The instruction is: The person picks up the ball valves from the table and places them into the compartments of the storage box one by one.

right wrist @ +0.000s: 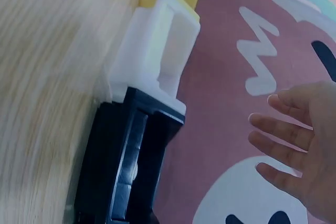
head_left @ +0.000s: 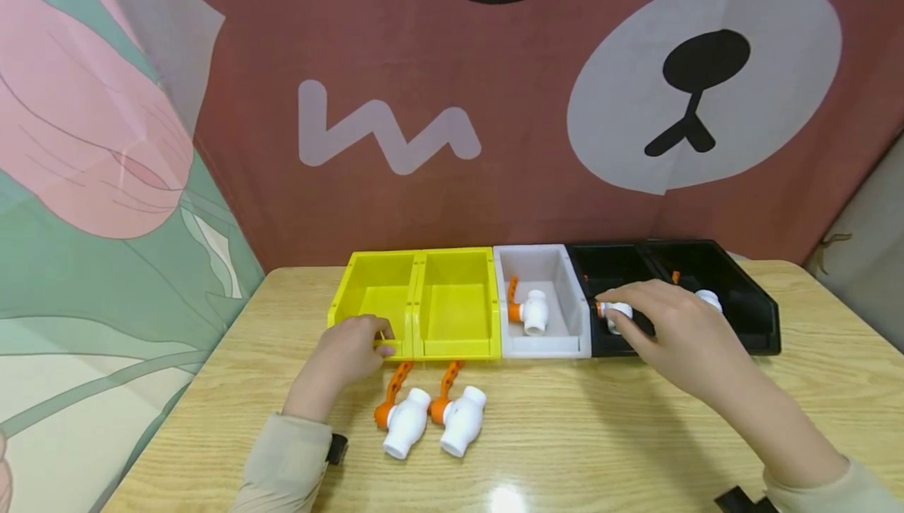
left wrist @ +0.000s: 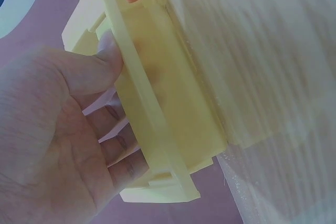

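My left hand point(head_left: 351, 350) grips the front wall of the leftmost yellow bin point(head_left: 374, 270), thumb outside and fingers over the rim, as the left wrist view shows. Just in front of that row lie two white ball valves, one on the left point(head_left: 407, 423) and one on the right point(head_left: 462, 421), both with orange handles. Over the black bins my right hand point(head_left: 681, 332) hovers with its fingers apart and loosely bent. Below its fingertips a white valve point(head_left: 618, 311) shows in the inner black bin point(head_left: 606, 258). In the right wrist view, nothing appears between the fingers point(right wrist: 281, 129).
A second yellow bin point(head_left: 457, 258) adjoins the first. The white bin point(head_left: 558, 262) holds a ball valve point(head_left: 535, 314). In the outer black bin point(head_left: 759, 317), another valve point(head_left: 709, 299) is partly hidden by my right hand. A printed cloth point(head_left: 523, 207) hangs behind the wooden table point(head_left: 565, 434).
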Demonstrator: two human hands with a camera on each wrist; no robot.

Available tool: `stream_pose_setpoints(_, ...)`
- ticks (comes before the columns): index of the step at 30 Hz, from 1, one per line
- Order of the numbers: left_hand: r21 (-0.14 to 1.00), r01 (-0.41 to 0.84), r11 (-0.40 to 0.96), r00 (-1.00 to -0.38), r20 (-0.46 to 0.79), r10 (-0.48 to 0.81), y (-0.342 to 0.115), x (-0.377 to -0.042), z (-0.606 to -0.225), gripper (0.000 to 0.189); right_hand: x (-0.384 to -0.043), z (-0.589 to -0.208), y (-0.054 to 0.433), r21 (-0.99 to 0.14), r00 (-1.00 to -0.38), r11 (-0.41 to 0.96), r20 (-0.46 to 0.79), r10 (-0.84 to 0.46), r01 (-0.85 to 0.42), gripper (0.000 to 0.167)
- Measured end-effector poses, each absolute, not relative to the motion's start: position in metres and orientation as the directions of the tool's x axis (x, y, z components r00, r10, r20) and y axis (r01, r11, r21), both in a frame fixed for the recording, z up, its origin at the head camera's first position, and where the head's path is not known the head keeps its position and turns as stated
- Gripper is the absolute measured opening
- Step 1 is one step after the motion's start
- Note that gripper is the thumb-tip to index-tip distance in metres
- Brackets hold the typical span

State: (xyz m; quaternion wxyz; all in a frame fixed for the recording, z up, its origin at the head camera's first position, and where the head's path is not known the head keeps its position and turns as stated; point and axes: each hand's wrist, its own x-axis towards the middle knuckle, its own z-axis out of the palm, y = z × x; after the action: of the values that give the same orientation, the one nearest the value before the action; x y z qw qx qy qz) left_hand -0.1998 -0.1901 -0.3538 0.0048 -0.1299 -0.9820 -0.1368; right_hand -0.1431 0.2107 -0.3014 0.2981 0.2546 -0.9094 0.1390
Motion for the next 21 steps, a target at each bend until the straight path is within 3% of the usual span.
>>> stream_pose_setpoints(5, 0.267, 0.26, 0.928, -0.965, 0.036, 0.26, -0.191, -0.202, -0.355, 0.008, -0.143, -0.3, 0.22, -0.142, -0.714, 0.84, 0.61, -0.342, -0.524, 0.027)
stream_pose_setpoints(13, 0.268, 0.258, 0.928, -0.965, 0.023, 0.261, -0.19, -0.201, -0.353, 0.007, -0.145, -0.302, 0.234, -0.107, -0.649, 0.836, 0.685, -0.33, -0.538, 0.027)
stream_pose_setpoints(21, 0.261, 0.256, 0.931, -0.966, 0.028, 0.258, -0.191, -0.201, -0.354, 0.007, -0.15, -0.303, 0.25, -0.085, -0.657, 0.861, 0.684, -0.315, -0.501, 0.029)
